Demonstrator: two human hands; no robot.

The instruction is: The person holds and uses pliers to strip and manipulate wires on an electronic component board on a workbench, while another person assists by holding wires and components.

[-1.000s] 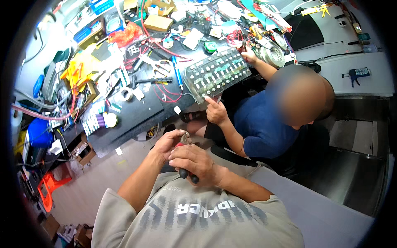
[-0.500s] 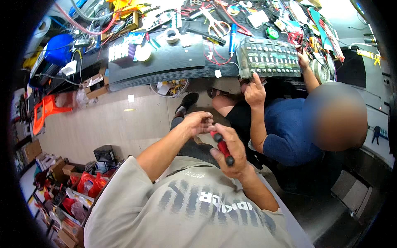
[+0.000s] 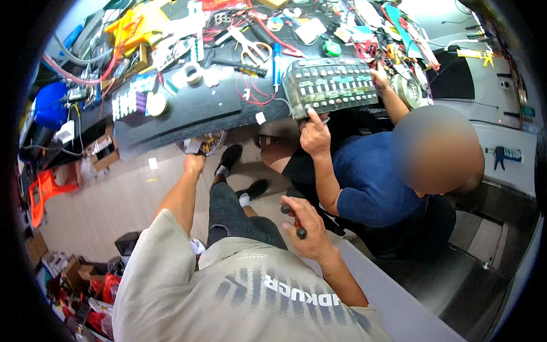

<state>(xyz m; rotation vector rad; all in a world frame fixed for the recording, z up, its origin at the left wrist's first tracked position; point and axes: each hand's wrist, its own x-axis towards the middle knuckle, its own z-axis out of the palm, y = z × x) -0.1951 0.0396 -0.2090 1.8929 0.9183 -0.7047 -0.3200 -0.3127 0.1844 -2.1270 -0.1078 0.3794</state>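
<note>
Left hand (image 3: 194,163) has left the screwdriver and stretched out to the table's (image 3: 188,122) front edge.
Its fingers curl on something small under the edge, by a round container (image 3: 204,142); their exact grip is unclear. Right hand (image 3: 305,225), fingers clamped on the red-handled screwdriver (image 3: 295,221), parks it near the lap, tip down and out of the way.
</note>
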